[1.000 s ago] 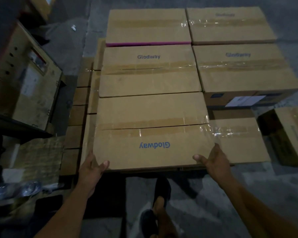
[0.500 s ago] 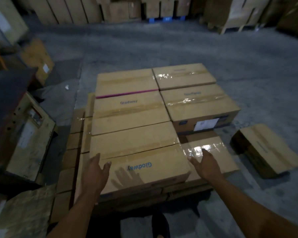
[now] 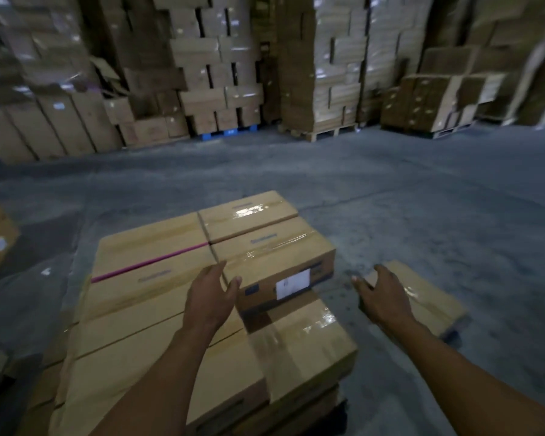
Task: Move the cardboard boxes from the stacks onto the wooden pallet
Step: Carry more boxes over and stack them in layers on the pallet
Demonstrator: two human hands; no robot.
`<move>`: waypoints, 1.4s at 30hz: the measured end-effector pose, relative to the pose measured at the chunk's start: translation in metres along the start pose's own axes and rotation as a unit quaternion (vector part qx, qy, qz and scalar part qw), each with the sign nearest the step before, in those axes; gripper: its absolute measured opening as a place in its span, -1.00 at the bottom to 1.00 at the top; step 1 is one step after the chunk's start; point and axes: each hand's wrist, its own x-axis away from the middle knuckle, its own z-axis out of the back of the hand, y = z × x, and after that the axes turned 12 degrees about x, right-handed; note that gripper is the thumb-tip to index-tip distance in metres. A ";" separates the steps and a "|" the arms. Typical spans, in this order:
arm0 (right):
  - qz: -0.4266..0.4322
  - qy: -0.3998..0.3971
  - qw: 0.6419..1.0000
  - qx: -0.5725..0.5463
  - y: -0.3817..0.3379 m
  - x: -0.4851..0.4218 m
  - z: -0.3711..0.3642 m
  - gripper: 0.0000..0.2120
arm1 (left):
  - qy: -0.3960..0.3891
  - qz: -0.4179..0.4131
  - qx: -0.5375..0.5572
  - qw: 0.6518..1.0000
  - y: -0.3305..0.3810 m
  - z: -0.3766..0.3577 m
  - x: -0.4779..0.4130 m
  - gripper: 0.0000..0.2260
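The fingers (image 3: 218,269) of the left hand (image 3: 210,298) are spread and loose and hold nothing. The hand hovers over the packed boxes, near the box with the white label (image 3: 293,284). The fingers (image 3: 359,283) of the right hand (image 3: 383,294) are open too, with nothing in them. That hand points toward a loose box (image 3: 431,297) lying on the floor just beside the pile. Whether it touches the box cannot be told. This box may be the next one to lift, so both hands are free and ready.

The cardboard boxes (image 3: 145,313) lie flat and snug, side by side, most likely so they do not slip. One has a pink stripe (image 3: 151,262). A lower box (image 3: 309,341) at the near right leaves room for one more on top. The wooden pallet below is hidden by them.

The floor (image 3: 390,190) is grey, rough concrete. Far behind, tall stacks (image 3: 227,73) of boxes stand like walls, some wrapped in shiny plastic. The room is dim.
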 end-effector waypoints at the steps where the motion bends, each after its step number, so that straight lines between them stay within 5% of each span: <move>1: -0.018 0.003 1.000 0.008 0.017 -0.008 0.014 -0.37 | -0.010 -0.008 0.002 1.000 0.017 -0.019 -0.005 -0.53; 8: -0.113 0.065 0.991 0.014 0.178 -0.090 0.125 -0.31 | -0.120 -0.076 0.050 0.989 0.174 -0.196 -0.036 -0.40; 12: -0.167 0.088 0.982 -0.008 0.248 -0.127 0.180 -0.30 | -0.178 -0.108 0.070 0.976 0.250 -0.287 -0.045 -0.49; 19: -0.212 0.111 0.970 -0.034 0.343 -0.195 0.197 -0.14 | -0.236 -0.134 0.052 0.961 0.321 -0.399 -0.086 -0.48; 25: -0.264 0.103 0.958 -0.034 0.357 -0.256 0.191 -0.34 | -0.282 -0.139 0.029 0.949 0.330 -0.495 -0.157 -0.48; 31: -0.354 0.112 0.927 -0.044 0.387 -0.361 0.146 -0.32 | -0.360 -0.146 0.034 0.921 0.328 -0.636 -0.256 -0.43; 38: -0.487 0.057 0.870 -0.052 0.421 -0.490 0.041 -0.30 | -0.473 -0.123 -0.037 0.872 0.274 -0.782 -0.374 -0.27; 42: -0.549 0.024 0.833 -0.063 0.445 -0.524 -0.026 -0.28 | -0.502 -0.083 -0.080 0.857 0.222 -0.847 -0.413 -0.44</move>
